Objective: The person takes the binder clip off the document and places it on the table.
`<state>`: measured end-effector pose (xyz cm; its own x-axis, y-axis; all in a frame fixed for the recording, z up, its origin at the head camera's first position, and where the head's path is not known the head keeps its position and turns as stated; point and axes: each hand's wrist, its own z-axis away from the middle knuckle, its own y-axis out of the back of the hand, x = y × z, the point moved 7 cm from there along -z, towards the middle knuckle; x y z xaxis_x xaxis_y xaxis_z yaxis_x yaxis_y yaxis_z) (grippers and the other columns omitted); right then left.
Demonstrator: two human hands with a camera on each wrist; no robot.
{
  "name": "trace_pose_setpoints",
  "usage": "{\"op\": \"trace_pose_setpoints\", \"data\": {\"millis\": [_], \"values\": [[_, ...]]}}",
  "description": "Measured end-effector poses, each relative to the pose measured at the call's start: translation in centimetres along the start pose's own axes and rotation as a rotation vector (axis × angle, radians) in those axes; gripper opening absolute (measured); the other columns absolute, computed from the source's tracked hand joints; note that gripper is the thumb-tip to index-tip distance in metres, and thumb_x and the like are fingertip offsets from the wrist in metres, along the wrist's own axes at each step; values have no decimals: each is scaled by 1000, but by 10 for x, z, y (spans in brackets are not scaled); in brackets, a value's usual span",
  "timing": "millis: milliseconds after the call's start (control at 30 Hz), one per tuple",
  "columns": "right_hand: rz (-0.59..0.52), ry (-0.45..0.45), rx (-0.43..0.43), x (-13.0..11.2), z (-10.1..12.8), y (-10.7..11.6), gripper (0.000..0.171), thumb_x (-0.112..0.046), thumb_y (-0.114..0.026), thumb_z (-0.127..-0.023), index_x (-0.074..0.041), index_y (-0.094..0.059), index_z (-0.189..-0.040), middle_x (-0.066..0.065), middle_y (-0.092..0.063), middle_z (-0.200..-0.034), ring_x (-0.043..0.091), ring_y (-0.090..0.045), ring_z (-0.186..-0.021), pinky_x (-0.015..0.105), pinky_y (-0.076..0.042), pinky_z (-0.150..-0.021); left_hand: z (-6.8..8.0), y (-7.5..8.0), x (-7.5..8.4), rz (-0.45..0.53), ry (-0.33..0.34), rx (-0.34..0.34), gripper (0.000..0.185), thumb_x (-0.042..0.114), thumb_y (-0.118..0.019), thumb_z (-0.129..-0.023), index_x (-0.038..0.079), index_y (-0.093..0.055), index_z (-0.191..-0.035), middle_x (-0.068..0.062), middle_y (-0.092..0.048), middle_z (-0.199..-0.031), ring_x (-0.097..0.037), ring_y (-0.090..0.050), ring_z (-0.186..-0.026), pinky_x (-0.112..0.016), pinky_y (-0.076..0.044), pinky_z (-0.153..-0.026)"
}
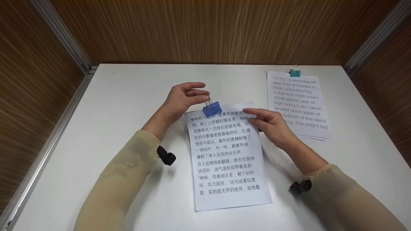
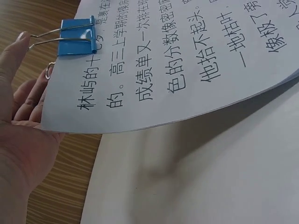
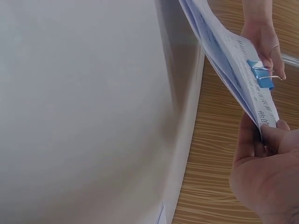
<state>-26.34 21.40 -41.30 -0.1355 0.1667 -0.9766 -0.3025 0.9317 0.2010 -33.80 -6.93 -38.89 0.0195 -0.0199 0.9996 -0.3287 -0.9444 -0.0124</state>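
A stack of white sheets printed with Chinese text (image 1: 224,154) lies mid-table, its far end lifted off the surface. A blue binder clip (image 1: 212,109) sits on the top edge near the left corner. My left hand (image 1: 186,98) pinches the clip's wire handles (image 2: 44,37) between thumb and fingers. My right hand (image 1: 269,123) pinches the stack's upper right corner (image 3: 266,122), thumb on top. In the right wrist view the clip (image 3: 261,74) clamps the fanned sheets (image 3: 224,56).
A second stack with English text (image 1: 298,102) lies at the back right, held by a teal binder clip (image 1: 294,72). The white table (image 1: 112,106) is boxed in by wooden walls (image 1: 208,29) on three sides.
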Motion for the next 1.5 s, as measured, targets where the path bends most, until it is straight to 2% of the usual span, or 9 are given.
{"op": "trace_pose_setpoints", "data": {"millis": [167,367,500,700,800,900,1033,1233,1500], "values": [[22,12,-7,1,-3,0,39,3,-61,-104,-6,-69,-141,17,-74,-127,23,-76,-102,32,-63,-84,-2,11,11,11,-49,86,48,13,-86,-92,8,-69,-137,-10,-78,-121,-23,-74,-114,-32,-52,-109],[50,5,-24,4,-3,1,38,4,-61,-104,-4,-69,-140,18,-73,-129,23,-76,-102,32,-63,-82,3,41,21,-3,-68,174,45,16,-85,-93,10,-70,-134,-8,-77,-123,-21,-73,-117,-31,-54,-106],[46,-10,-1,6,-3,5,38,1,-61,-105,-6,-69,-141,17,-74,-128,23,-76,-101,32,-63,-82,14,73,20,-25,-43,216,46,18,-86,-92,10,-70,-134,-8,-76,-125,-20,-71,-120,-29,-53,-106],[47,-26,13,8,-4,9,39,0,-62,-105,-10,-69,-142,15,-73,-131,24,-76,-103,33,-63,-83,40,138,9,-14,24,296,52,17,-86,-92,6,-66,-139,-12,-75,-129,-21,-71,-120,-29,-54,-104],[44,-32,21,9,-4,10,40,1,-62,-105,-10,-69,-143,15,-72,-131,24,-76,-104,33,-63,-83,55,165,2,-37,78,330,56,20,-85,-92,6,-63,-142,-11,-75,-129,-19,-71,-120,-32,-54,-105],[47,-38,33,9,-4,12,41,0,-62,-104,-11,-69,-143,15,-73,-130,24,-76,-103,33,-63,-83,70,189,-6,-64,131,353,59,23,-85,-92,7,-62,-144,-8,-76,-128,-18,-70,-120,-35,-52,-108],[57,-47,44,9,-5,13,41,-1,-63,-104,-12,-69,-143,14,-73,-129,23,-76,-103,33,-63,-84,87,213,-18,-78,190,361,63,24,-86,-92,7,-59,-146,-3,-77,-124,-16,-71,-117,-32,-53,-106],[62,-52,53,11,-6,15,40,-2,-63,-105,-12,-68,-143,14,-73,-129,23,-76,-103,33,-63,-84,103,234,-36,-99,238,342,68,20,-84,-94,2,-53,-152,-3,-76,-127,-11,-71,-116,-34,-52,-108],[48,-56,46,14,-7,15,41,-1,-63,-105,-12,-68,-143,13,-73,-132,23,-75,-107,33,-62,-87,116,240,-46,-141,267,329,74,27,-84,-93,3,-50,-155,-4,-73,-132,-13,-69,-121,-31,-52,-106]]}}
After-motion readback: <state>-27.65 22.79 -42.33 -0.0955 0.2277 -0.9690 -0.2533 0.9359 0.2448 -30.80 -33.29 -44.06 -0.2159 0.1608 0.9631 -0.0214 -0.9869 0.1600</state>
